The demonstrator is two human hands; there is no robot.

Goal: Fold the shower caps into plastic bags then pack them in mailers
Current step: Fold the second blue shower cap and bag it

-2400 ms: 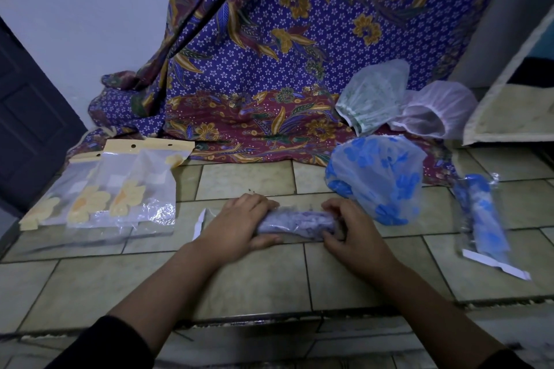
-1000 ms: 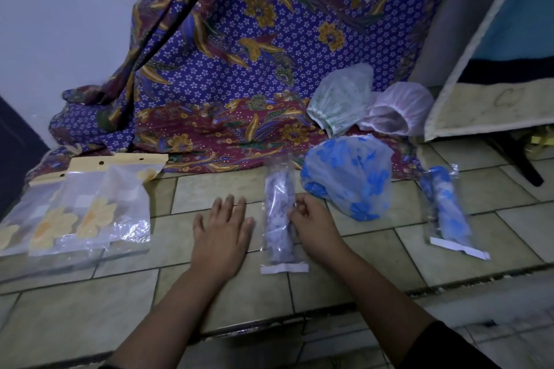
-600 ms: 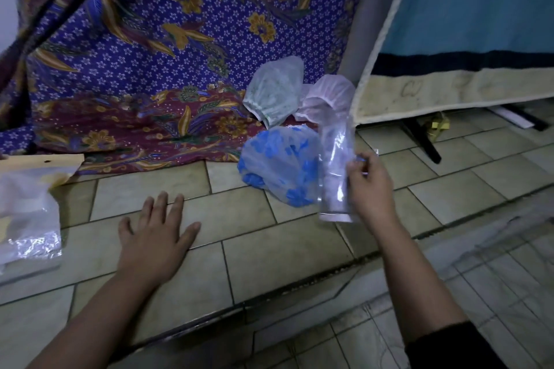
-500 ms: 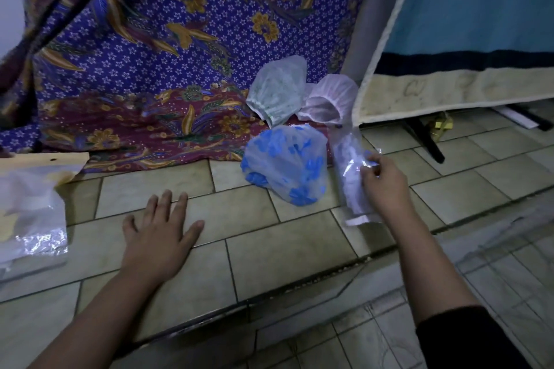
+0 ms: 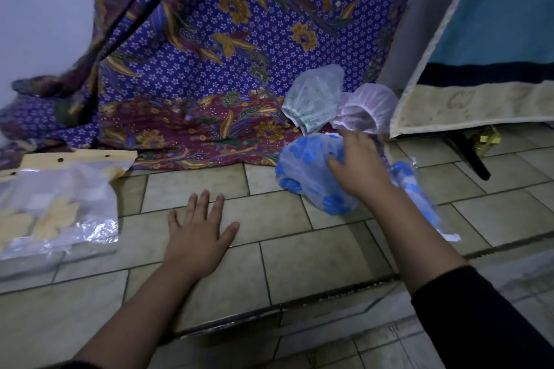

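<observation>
A clear shower cap with blue flowers (image 5: 302,177) lies puffed up on the tiled floor. My right hand (image 5: 356,165) lies over its right side, fingers curled onto it. Just right of that hand lies a plastic bag with a rolled blue cap (image 5: 416,189), partly hidden by my forearm. Behind them rest a green-patterned cap (image 5: 314,96) and a white cap (image 5: 370,108). My left hand (image 5: 199,231) presses flat on the tiles, fingers spread, holding nothing. A pile of empty clear bags with yellow flowers (image 5: 57,210) lies at the far left.
A purple and maroon batik cloth (image 5: 209,75) hangs and pools behind the work area. A blue and cream mat (image 5: 479,69) leans at the right, with a dark stand leg (image 5: 467,153) under it. The tiled ledge drops off at a step edge (image 5: 269,308) near me.
My right hand lifted the bagged purple cap, carried it to the right and let it go, then moved onto the blue-flowered cap. My left hand stayed flat on the tiles.
</observation>
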